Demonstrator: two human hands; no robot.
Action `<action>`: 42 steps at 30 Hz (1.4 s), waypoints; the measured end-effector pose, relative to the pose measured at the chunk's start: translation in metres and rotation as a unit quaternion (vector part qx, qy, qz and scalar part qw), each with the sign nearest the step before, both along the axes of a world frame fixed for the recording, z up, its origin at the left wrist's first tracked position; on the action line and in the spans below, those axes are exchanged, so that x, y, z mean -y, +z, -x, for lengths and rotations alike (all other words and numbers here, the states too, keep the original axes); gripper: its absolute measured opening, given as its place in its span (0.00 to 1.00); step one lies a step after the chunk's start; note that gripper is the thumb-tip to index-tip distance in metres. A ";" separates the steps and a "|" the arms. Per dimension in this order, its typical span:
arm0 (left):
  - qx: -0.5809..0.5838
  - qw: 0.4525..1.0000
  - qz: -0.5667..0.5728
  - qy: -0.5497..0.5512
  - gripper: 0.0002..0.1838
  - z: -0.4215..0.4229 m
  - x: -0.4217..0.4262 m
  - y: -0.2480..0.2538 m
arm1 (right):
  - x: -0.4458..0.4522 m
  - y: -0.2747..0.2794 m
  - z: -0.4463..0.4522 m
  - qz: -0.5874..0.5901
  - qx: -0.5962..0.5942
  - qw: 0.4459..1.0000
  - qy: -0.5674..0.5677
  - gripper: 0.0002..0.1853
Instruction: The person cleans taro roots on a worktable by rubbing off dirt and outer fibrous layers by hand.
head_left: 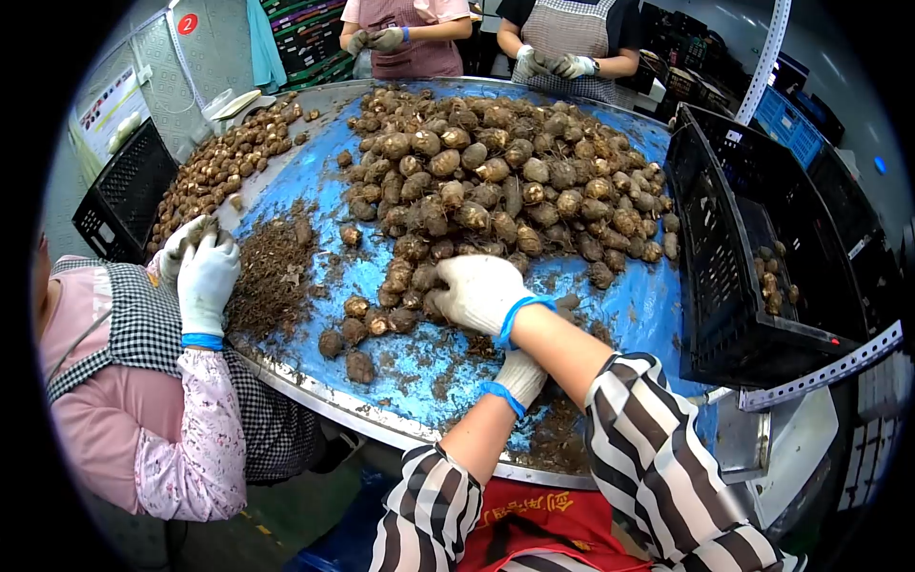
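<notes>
My right hand, in a white glove with a blue band, reaches over the near edge of the taro pile. Its fingers curl around a brown, dirt-covered taro, mostly covered by the glove. Below it, partly under my right forearm, is my left hand, also gloved; its fingers are hidden, and I cannot see whether it holds anything. Loose taros lie to the left of my hands on the wet blue table sheet.
A co-worker's gloved hands are raised at the left, beside a heap of dirt and root scraps. More taros lie behind. Two people stand across the table. A black crate holding some taros stands at the right.
</notes>
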State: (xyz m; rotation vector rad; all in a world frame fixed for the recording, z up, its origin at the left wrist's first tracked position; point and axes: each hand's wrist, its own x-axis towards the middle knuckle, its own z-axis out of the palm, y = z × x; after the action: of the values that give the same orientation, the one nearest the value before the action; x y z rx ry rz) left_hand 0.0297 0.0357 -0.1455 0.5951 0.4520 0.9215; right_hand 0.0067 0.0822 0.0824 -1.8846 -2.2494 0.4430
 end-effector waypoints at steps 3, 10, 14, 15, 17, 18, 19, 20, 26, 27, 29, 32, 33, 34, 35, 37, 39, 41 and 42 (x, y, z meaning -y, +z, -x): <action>-0.010 0.999 0.035 0.004 0.22 0.000 0.006 0.011 | 0.005 -0.018 0.007 0.032 0.020 0.999 0.006 0.26; -0.031 0.996 0.070 -0.052 0.23 0.024 -0.007 0.039 | -0.016 -0.074 0.027 0.001 -0.004 0.999 -0.039 0.22; 0.022 0.993 0.088 -0.072 0.23 0.032 -0.015 0.038 | -0.018 -0.064 -0.002 0.055 -0.124 0.988 -0.067 0.22; 0.064 0.991 0.065 -0.100 0.24 0.033 -0.020 0.034 | -0.003 -0.038 -0.015 0.042 -0.194 0.978 -0.064 0.24; 0.038 0.991 0.117 -0.047 0.23 0.028 -0.012 0.070 | 0.028 0.004 -0.047 0.035 -0.310 0.948 -0.064 0.27; -0.044 0.970 0.213 0.109 0.26 0.024 -0.002 0.097 | 0.040 0.009 -0.063 -0.018 -0.381 0.922 -0.065 0.24; -0.016 0.981 0.172 0.085 0.27 0.023 -0.004 0.099 | 0.045 0.004 -0.082 -0.077 -0.388 0.916 -0.063 0.26; -0.008 0.996 0.087 0.011 0.26 0.035 -0.005 0.098 | 0.058 0.007 -0.097 -0.072 -0.419 0.902 -0.082 0.27; -0.099 0.987 -0.109 -0.070 0.25 0.032 0.019 0.148 | 0.133 -0.032 -0.136 -0.171 -0.169 0.965 -0.103 0.19; -0.153 0.973 -0.146 -0.094 0.24 0.033 0.023 0.155 | 0.141 -0.037 -0.134 -0.186 -0.218 0.951 -0.113 0.18; -0.139 0.973 -0.145 -0.115 0.21 0.036 0.017 0.139 | 0.154 -0.043 -0.131 -0.212 -0.315 0.916 -0.129 0.16; -0.182 0.963 -0.148 -0.130 0.23 0.039 0.027 0.162 | 0.159 -0.063 -0.122 -0.218 -0.396 0.871 -0.194 0.16; -0.165 0.958 -0.204 -0.113 0.24 0.036 0.024 0.146 | 0.165 -0.064 -0.125 -0.212 -0.383 0.867 -0.237 0.14; -0.149 0.949 -0.261 -0.097 0.25 0.035 0.022 0.128 | 0.157 -0.080 -0.127 -0.243 -0.501 0.799 -0.228 0.13; -0.118 0.960 -0.214 -0.138 0.25 0.038 0.027 0.137 | 0.159 -0.079 -0.130 -0.207 -0.535 0.784 -0.237 0.12; -0.025 0.971 -0.108 -0.214 0.27 0.040 0.024 0.135 | 0.158 -0.067 -0.131 -0.170 -0.588 0.746 -0.263 0.10; 0.009 0.968 -0.076 -0.239 0.35 0.036 0.025 0.133 | 0.154 -0.073 -0.138 -0.165 -0.603 0.732 -0.271 0.10; 0.000 0.969 -0.094 -0.228 0.39 0.031 0.028 0.141 | 0.156 -0.071 -0.144 -0.199 -0.528 0.782 -0.265 0.11; 0.005 0.965 -0.097 -0.242 0.41 0.030 0.028 0.148 | 0.157 -0.071 -0.145 -0.203 -0.548 0.767 -0.263 0.11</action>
State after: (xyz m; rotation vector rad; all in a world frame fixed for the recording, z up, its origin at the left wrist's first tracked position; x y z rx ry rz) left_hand -0.0005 0.0079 0.0026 0.8355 0.1903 0.5011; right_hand 0.1513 -0.0747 0.0112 -1.3299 -0.8988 0.6476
